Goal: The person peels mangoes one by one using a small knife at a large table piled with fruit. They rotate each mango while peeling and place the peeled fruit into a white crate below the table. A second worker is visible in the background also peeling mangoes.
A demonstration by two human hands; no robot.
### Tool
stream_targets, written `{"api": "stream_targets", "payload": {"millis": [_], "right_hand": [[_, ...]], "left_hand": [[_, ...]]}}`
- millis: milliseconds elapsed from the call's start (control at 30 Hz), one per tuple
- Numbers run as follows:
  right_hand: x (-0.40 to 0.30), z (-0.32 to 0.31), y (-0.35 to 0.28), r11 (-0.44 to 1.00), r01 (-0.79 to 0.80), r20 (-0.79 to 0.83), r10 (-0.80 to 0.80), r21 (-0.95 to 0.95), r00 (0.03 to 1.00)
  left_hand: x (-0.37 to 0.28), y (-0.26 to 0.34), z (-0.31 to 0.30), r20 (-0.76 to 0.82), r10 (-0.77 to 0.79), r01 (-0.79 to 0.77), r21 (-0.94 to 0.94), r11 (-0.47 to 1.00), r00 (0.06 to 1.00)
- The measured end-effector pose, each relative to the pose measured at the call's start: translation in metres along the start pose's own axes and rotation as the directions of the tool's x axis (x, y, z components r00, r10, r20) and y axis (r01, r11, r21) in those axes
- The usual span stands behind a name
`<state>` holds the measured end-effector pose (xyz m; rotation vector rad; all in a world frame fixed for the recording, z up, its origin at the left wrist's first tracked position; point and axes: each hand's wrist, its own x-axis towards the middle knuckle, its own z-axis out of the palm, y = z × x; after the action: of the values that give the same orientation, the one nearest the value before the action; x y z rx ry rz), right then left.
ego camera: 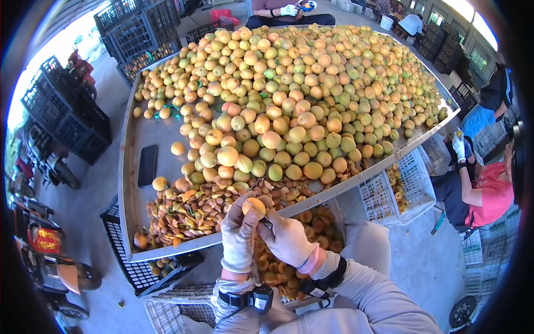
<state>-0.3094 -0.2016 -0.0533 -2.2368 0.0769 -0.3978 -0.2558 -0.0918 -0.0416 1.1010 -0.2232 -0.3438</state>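
Both my hands wear pale, stained gloves and meet over the near edge of a metal tray table (pixel 179 249). My left hand (pixel 242 234) holds a whole-looking apricot (pixel 254 208) between thumb and fingers. My right hand (pixel 288 238) grips a small metal tool (pixel 266 222), its tip against the apricot; most of the tool is hidden in the fingers. A heap of apricots (pixel 306 120) covers much of the tray. Nearer me lie brown pits and scraps (pixel 196 213). Below my hands, a crate (pixel 338 217) holds halved apricots (pixel 321 227).
A phone (pixel 147 166) lies on the tray's left. A black crate (pixel 119 246) stands under its left corner, a white crate (pixel 417 188) with fruit at right. One person (pixel 488 188) sits right, another (pixel 288 10) beyond the tray. Stacked crates (pixel 66 108) and motorbikes (pixel 46 158) stand left.
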Motion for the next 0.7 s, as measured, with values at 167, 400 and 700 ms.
{"api": "stream_targets", "payload": {"millis": [167, 400, 700], "right_hand": [[0.008, -0.017, 0.021, 0.995, 0.015, 0.219, -0.036, 0.094, 0.975], [0.011, -0.021, 0.014, 0.992, 0.112, 0.072, -0.108, -0.054, 0.992], [0.011, -0.011, 0.027, 0.955, 0.003, 0.266, -0.086, 0.296, 0.96]], "left_hand": [[0.003, 0.004, -0.009, 0.119, 0.028, -0.07, 0.366, 0.928, 0.992], [-0.004, -0.006, 0.004, -0.034, -0.047, 0.045, -0.043, 0.998, 0.998], [0.0, 0.003, 0.005, -0.118, 0.043, -0.005, 0.304, 0.953, 0.992]]}}
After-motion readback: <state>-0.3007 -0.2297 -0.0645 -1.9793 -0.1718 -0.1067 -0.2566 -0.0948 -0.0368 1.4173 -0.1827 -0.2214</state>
